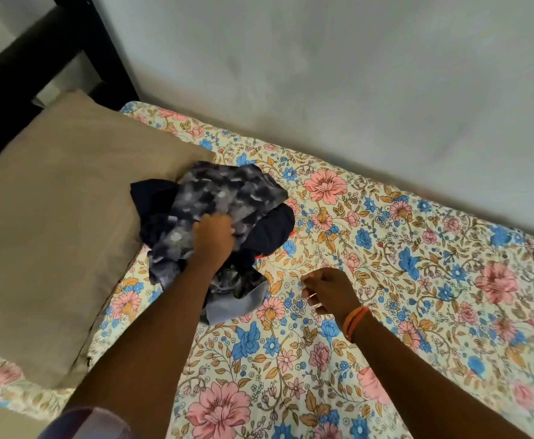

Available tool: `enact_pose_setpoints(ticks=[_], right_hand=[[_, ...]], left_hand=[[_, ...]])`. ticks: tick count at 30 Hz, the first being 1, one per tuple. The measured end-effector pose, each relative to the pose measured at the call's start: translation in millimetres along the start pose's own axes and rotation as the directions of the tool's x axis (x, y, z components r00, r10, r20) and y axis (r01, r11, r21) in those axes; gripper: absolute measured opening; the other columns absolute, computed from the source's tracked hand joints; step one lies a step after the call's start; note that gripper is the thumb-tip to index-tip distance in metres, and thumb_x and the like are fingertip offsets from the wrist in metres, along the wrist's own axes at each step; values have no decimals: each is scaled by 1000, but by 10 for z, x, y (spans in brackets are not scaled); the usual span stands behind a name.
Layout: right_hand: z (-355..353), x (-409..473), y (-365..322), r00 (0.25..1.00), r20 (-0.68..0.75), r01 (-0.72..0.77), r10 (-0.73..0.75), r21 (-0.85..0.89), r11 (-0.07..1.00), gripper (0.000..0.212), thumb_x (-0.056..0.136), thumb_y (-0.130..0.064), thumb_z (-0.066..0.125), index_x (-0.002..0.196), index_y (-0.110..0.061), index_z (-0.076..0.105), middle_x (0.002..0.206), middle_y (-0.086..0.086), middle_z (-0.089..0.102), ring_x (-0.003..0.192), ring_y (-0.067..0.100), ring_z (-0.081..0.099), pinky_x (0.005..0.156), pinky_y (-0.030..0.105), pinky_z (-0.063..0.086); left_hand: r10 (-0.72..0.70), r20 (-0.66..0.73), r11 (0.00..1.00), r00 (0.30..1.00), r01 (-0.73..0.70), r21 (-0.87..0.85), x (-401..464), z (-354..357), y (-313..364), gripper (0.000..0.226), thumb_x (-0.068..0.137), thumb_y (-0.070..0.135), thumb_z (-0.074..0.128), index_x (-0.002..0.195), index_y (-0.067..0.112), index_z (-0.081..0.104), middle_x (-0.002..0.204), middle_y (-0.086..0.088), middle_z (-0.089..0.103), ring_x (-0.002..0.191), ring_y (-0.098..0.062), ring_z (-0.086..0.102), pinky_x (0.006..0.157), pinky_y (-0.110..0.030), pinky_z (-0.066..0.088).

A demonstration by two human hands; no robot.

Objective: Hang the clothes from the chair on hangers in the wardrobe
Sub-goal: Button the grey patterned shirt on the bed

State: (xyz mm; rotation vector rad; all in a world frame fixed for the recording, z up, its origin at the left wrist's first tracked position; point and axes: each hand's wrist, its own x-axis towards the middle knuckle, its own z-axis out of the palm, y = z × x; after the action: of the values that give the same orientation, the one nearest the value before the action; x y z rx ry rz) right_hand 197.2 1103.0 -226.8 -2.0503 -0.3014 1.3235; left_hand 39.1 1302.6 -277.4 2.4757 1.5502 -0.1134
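Clothes [224, 198] lie heaped on the floral bedsheet [417, 280], against the pillow [53, 217] to my left. My left hand [213, 236] is already on the pile, fingers curled into the blotched grey fabric. My right hand [329, 289] hovers just beside it, loosely curled, holding nothing. Bare wall [322, 74] beyond.

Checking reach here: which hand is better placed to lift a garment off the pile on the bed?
Left hand: it is already on the grey-patterned garment; the right hand is over bare floral bedsheet.
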Motion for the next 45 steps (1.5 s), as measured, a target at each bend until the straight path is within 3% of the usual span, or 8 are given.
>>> enact_pose_setpoints(ticks=[7, 13, 16, 20, 27, 32, 39, 45], right_hand=[[-241, -401, -299, 994, 28, -111, 108, 301, 947, 51, 91, -61, 56, 100, -11, 64, 98, 12, 69, 83, 26, 61, 70, 37, 51], [-692, -908, -392, 970, 201, -191, 137, 283, 940, 37, 81, -22, 76, 97, 10, 69, 82, 23, 59, 74, 34, 57, 75, 55, 56], [-1071, -1311, -474, 996, 67, -82, 63, 339, 937, 25, 73, -12, 63, 59, -13, 43, 59, 10, 34, 53, 27, 35, 54, 35, 36], [-1661, -2041, -548, 988, 134, -21, -76, 604, 797, 38, 69, -8, 56, 105, 0, 65, 92, 17, 63, 83, 36, 60, 74, 42, 53], [-2678, -3026, -586, 971, 26, 170, -239, 630, 758, 12, 70, -6, 51, 67, -7, 62, 67, 10, 54, 52, 21, 57, 51, 20, 47], [-3314, -3658, -644, 901, 18, 342, -434, 586, 734, 21, 60, -13, 55, 47, -9, 70, 52, 0, 63, 45, 12, 59, 45, 16, 46], [-3915, -3838, -479, 892, -223, 449, -394, 533, 717, 43, 78, 0, 37, 59, -11, 73, 63, 5, 67, 65, 23, 62, 58, 22, 54], [-4164, -3586, -131, 773, -521, 242, -361, -284, 928, 24, 81, -24, 70, 100, -11, 65, 101, 15, 62, 94, 29, 59, 81, 37, 50]], left_hand=[[361, 224, 719, 905, -117, -685, -1281, -627, 992, 34, 96, 27, 58, 64, 24, 47, 71, 4, 52, 62, -12, 48, 66, -34, 47], [465, 74, 503, 882, -194, -842, -2090, -1163, 1589, 35, 92, 17, 62, 68, 1, 43, 68, -13, 39, 60, -18, 37, 59, -36, 33], [450, 140, 409, 882, -64, -911, -2382, -1405, 1704, 29, 94, 22, 64, 70, 9, 52, 65, -3, 47, 59, -14, 45, 60, -31, 39], [123, 146, 239, 982, 114, -964, -2497, -1701, 1706, 13, 92, 30, 64, 90, 18, 67, 83, 0, 66, 75, -17, 61, 70, -41, 52], [231, 47, 646, 972, -116, -754, -2462, -2009, 2123, 86, 86, -11, 54, 156, 27, 23, 160, -8, 16, 146, -29, 23, 111, -33, 30], [739, -7, 548, 674, -606, -576, -2498, -2537, 2942, 74, 85, 6, 68, 151, 18, 39, 156, -16, 33, 145, -26, 26, 115, -39, 23], [578, 125, 477, 806, -210, -853, -2804, -2599, 3584, 16, 94, 21, 57, 93, 13, 70, 86, -10, 71, 78, -18, 64, 71, -34, 49], [517, 158, 510, 841, -155, -846, -2932, -3198, 4023, 28, 94, 14, 58, 66, 16, 61, 70, -2, 62, 69, -19, 58, 66, -35, 46]])
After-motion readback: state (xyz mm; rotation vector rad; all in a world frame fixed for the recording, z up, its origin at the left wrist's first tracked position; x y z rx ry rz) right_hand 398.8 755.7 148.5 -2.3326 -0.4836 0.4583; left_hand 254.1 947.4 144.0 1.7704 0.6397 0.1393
